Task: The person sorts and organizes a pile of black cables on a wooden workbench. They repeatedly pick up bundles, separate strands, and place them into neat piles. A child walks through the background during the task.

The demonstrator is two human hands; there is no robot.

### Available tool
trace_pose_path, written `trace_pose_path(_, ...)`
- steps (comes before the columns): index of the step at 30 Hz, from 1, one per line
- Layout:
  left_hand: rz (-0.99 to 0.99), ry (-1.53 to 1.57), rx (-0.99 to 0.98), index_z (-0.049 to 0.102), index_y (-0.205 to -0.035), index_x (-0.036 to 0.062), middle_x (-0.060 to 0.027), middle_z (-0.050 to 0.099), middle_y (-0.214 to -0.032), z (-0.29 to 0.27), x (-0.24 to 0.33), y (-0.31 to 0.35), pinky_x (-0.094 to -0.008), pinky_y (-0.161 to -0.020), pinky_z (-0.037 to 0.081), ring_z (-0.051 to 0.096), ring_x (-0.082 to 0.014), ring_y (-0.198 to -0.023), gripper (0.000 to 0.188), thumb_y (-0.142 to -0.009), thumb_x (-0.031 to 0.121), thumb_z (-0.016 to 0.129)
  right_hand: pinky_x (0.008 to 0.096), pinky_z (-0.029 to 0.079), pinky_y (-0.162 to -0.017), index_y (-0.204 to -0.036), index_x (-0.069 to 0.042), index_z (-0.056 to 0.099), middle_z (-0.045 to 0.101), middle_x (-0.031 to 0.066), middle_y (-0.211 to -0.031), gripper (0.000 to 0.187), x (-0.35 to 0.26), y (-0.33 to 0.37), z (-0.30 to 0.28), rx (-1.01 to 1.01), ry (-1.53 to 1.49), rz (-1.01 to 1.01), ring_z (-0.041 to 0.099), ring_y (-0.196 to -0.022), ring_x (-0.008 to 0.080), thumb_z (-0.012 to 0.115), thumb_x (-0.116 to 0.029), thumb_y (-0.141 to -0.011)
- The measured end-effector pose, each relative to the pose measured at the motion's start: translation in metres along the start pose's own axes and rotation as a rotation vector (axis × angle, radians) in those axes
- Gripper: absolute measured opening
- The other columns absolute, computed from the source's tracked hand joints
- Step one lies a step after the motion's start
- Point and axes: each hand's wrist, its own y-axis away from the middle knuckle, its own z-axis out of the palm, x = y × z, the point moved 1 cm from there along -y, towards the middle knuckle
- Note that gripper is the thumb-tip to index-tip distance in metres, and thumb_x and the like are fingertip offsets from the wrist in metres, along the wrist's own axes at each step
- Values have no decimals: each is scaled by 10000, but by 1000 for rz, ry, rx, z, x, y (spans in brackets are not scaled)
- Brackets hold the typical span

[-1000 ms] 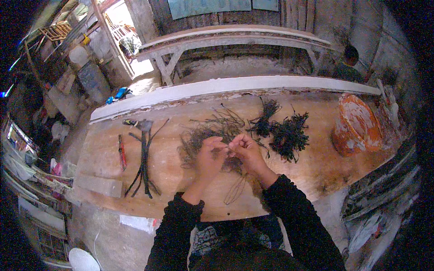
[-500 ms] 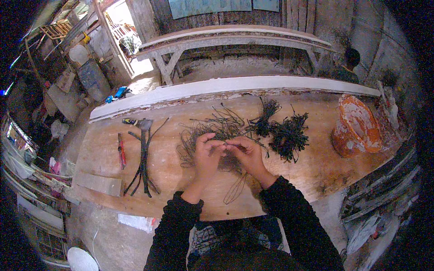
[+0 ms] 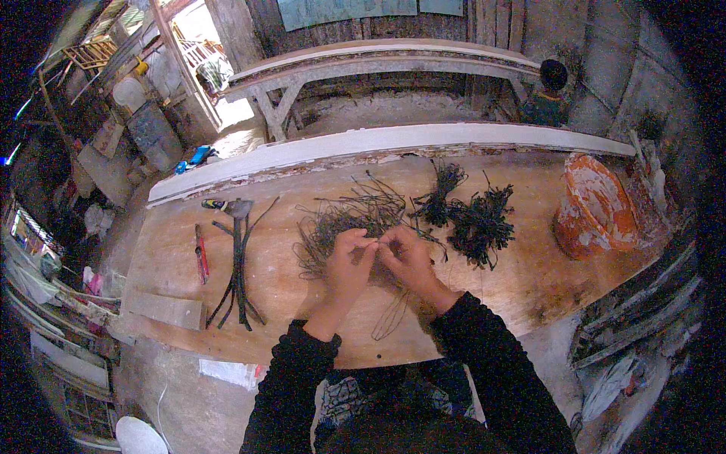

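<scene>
My left hand and my right hand meet over the middle of the wooden table. Thumbs and fingertips are pinched together on a thin dark cord; most of it is hidden by the fingers. A long cord loop trails below my right hand onto the tabletop. Just beyond both hands spreads a loose tangle of dark cords. To its right lie two bunched bundles of looped black cord, a smaller bundle and a larger bundle.
Black strips lie left, under a tool with a yellow-black handle. Beside them are a red hand tool and a flat board. An orange, white-crusted bucket stands right. Another person is beyond the long white beam.
My fingers have shifted slightly, the left ones curling in more as both hands stay pinched together. The person at the back right has moved leftward in the view.
</scene>
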Motion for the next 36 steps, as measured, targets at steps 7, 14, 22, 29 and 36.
trace_pose_path(7, -220, 380, -119, 510, -843, 14, -71, 577, -806, 3, -10, -3, -274, -698, 455, 560, -150, -802, 128, -762, 84, 580, 270, 398, -658, -796, -48, 482, 514, 43, -776, 56, 10, 2, 6, -87, -332, 184, 491, -739, 149, 512, -82, -763)
trace_pose_path(14, -476, 553, -122, 535, -820, 7, -54, 561, -779, 6, -12, -5, -235, -548, 500, 552, -116, -689, 77, -767, 49, 571, 252, 414, -700, -823, -67, 492, 526, 17, -813, 57, 33, -2, 9, -282, -956, 445, 501, -791, 105, 515, -113, -800)
trace_pose_path(22, -376, 463, -161, 565, -851, 2, -60, 571, -805, 4, -18, -2, -239, -587, 495, 555, -119, -689, 100, -778, 70, 558, 291, 418, -750, -847, -67, 536, 558, 17, -839, 82, 23, -3, 5, -326, -1174, 510, 522, -818, 129, 541, -128, -793)
trace_pose_path(29, -173, 517, -142, 542, -820, 6, -73, 495, -872, 3, -13, -2, -260, -598, 510, 539, -153, -759, 60, -760, 7, 549, 270, 421, -717, -844, -60, 539, 558, 17, -810, 119, 24, -1, 5, -270, -1119, 503, 529, -757, 127, 569, -158, -782)
trace_pose_path(36, -175, 356, -77, 515, -792, 1, -64, 477, -848, 8, -24, 6, -243, -573, 512, 534, -138, -706, 40, -761, -11, 539, 260, 422, -699, -862, -52, 544, 574, 30, -836, 112, 27, 1, 8, -250, -1082, 488, 533, -765, 119, 553, -138, -791)
